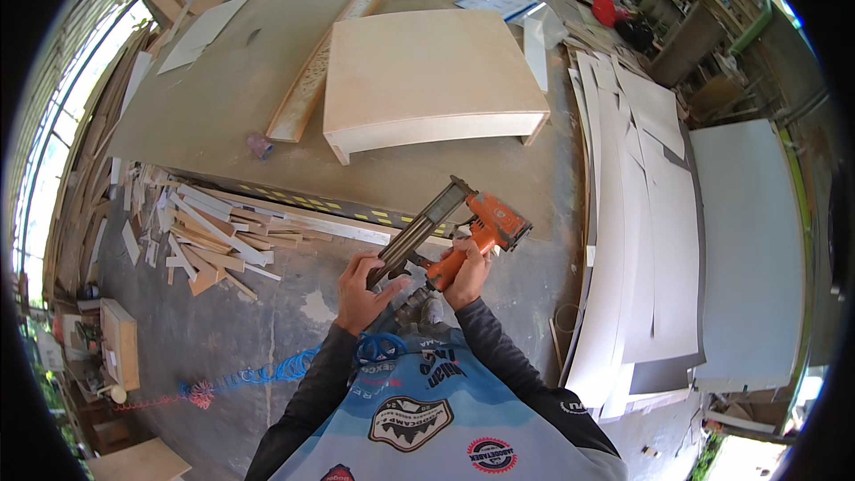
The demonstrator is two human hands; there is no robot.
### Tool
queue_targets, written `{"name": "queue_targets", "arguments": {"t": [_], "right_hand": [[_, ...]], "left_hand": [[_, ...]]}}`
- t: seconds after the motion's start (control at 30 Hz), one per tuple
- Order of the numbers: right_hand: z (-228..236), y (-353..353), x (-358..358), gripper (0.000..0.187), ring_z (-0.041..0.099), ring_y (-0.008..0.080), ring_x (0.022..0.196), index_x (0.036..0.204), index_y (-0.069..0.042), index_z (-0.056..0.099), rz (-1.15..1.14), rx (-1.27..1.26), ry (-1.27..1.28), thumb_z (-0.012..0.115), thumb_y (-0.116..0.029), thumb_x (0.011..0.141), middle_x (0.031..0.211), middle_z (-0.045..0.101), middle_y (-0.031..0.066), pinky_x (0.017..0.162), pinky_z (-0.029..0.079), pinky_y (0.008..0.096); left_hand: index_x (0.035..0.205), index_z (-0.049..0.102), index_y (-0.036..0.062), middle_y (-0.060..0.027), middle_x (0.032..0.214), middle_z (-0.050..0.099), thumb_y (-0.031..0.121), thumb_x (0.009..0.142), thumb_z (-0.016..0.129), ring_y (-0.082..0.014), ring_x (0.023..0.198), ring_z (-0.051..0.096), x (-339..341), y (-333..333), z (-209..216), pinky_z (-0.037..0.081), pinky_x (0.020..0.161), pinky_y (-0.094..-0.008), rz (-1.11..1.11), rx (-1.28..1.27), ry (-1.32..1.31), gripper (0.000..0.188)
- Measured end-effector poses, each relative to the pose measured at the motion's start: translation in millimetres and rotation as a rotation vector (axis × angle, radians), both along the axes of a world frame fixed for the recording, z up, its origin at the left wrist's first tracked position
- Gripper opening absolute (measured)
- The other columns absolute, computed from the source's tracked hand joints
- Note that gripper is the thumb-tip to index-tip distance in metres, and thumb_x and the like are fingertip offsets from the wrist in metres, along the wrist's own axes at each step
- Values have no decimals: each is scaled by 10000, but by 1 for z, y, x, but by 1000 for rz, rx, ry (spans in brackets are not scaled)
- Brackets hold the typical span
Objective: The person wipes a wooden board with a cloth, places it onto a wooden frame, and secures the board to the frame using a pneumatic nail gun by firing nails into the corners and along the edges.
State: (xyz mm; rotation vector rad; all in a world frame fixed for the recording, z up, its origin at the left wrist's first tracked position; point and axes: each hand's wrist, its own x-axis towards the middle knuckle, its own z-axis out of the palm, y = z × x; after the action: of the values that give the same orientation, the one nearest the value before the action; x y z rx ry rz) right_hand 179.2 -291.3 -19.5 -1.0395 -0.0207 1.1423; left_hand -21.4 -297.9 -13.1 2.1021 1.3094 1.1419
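In front of my body I hold an orange pneumatic nail gun (pixel 492 223) with a long grey metal magazine that slants down to the left. My right hand (pixel 472 278) is closed round its orange handle. The fingers of my left hand (pixel 358 296) are at the lower end of the magazine, with the thumb stretched out beneath it. A coiled blue air hose (pixel 285 367) trails from near my waist to the lower left; its joint to the gun is not clear. Beyond the gun, a pale wooden piece (pixel 427 71) with a flat top and curved front edge stands on the worktable (pixel 214 116).
A long board (pixel 334 58) lies beside the wooden piece. Wood offcuts (pixel 218 236) are heaped on the floor at the left. Large white sheets (pixel 637 240) are stacked at the right. A clear folder (pixel 499 2) and a small cup-like item (pixel 259 145) lie on the table.
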Motion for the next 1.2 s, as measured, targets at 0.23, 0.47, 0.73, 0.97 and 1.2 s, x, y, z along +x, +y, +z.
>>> {"name": "queue_targets", "arguments": {"t": [0.23,0.47,0.73,0.97,1.2], "right_hand": [[11,60,-42,175,612,218,550,955,-15,536,361,145,-80,631,-43,811,714,575,90,465,536,383],[52,132,-164,157,614,213,518,924,13,544,1016,261,-238,637,-28,804,700,583,92,430,503,340],[57,89,-376,186,615,179,546,952,-8,573,1665,306,-402,667,-16,792,748,598,62,474,504,317],[66,-42,-533,337,659,301,657,1080,-9,617,1945,1299,-1159,723,-126,782,837,687,138,608,533,423],[52,-165,-606,548,647,398,971,1212,-19,569,2171,1849,-1211,760,-212,736,1064,657,195,842,508,475]], "left_hand": [[1074,625,7,-39,915,698,322,1002,648,-146,847,691,-45,42,0,528,720,-292,261,-438,-633,325],[1121,637,39,-47,928,679,208,1018,617,-181,817,711,-131,79,16,560,672,-304,271,-550,-1267,199],[1133,611,33,-102,936,666,141,1033,543,-253,923,696,-283,-53,-5,592,736,-390,532,-251,-1689,162],[1253,568,56,-153,1183,645,442,1032,434,-306,1096,638,-383,-162,-19,495,983,-447,753,360,-1932,464],[1460,442,102,-175,1308,598,647,940,487,-390,1302,512,-417,-268,-114,399,1105,-589,960,686,-1865,755]]}}
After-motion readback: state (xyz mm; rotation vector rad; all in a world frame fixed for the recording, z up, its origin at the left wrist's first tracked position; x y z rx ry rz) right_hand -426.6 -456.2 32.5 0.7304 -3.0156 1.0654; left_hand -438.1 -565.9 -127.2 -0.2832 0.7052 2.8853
